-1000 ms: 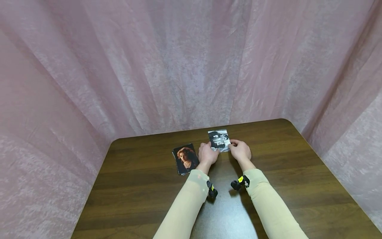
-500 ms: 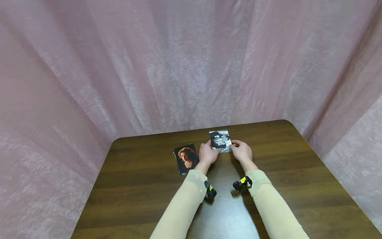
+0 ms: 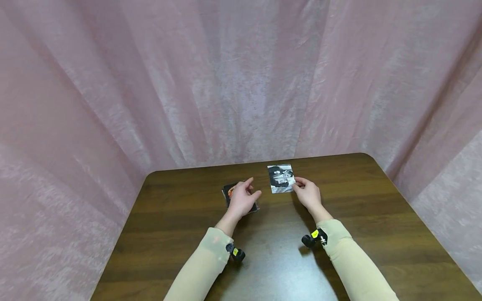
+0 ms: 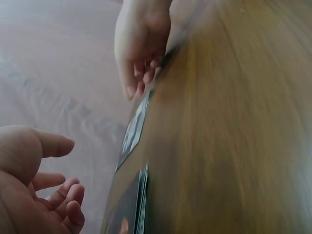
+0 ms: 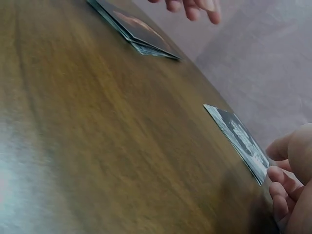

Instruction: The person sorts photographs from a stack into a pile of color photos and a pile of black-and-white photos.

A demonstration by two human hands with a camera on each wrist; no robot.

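1. My left hand [image 3: 242, 198] hovers over the stack of photos [image 3: 229, 191], fingers loosely spread, holding nothing.
2. My right hand [image 3: 308, 193] sits just right of the black-and-white photo [image 3: 280, 178], fingertips at its edge.
3. That photo lies flat on the brown table [image 3: 180, 234], apart from the stack.
4. Pink curtain [image 3: 226, 83] hangs behind the table.

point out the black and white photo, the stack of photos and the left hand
black and white photo [image 3: 280, 178], head view, middle of the print
stack of photos [image 5: 138, 33], right wrist view, top photo's face
left hand [image 3: 242, 200], head view, back of the hand
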